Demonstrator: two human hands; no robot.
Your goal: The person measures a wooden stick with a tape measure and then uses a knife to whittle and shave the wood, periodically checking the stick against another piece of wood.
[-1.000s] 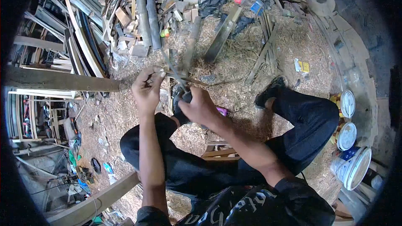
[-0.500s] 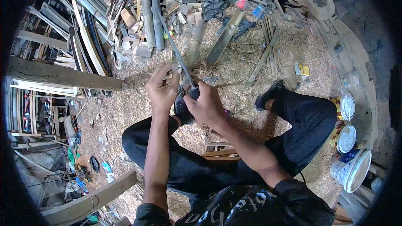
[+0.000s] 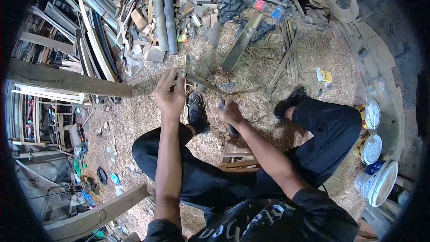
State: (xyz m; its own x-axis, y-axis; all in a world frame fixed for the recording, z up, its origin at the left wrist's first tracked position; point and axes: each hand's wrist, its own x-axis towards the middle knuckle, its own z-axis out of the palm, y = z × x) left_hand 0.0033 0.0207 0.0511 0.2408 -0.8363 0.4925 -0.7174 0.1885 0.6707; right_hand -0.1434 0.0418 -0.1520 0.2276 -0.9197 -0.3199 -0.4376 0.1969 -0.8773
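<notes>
In the head view, my left hand (image 3: 171, 93) is raised over the floor. Its thumb and fingers pinch the near end of a narrow, flat grey-brown strip (image 3: 197, 79). This strip slants down to the right, toward my other hand. Wrapped around a dark-handled tool (image 3: 221, 103) is my right hand (image 3: 231, 114), its fingers closed. A thin, blurred shaft runs up and left from the tool, crossing the strip in this view. Beneath the hands are my left shoe (image 3: 196, 113) and a floor strewn with wood shavings (image 3: 244, 103).
Wood offcuts (image 3: 190, 6) and two grey round poles (image 3: 170, 22) lie ahead. A thick beam (image 3: 71, 79) juts in from the left, above another beam (image 3: 98, 213). Lidded buckets (image 3: 383, 183) stand at the right. Planks (image 3: 242, 40) and a yellow packet (image 3: 325, 75) lie on the shavings.
My right hand has moved right and slightly down, away from my left hand. The long shaft no longer reaches the poles. My left hand stays nearly in place, now with the strip showing.
</notes>
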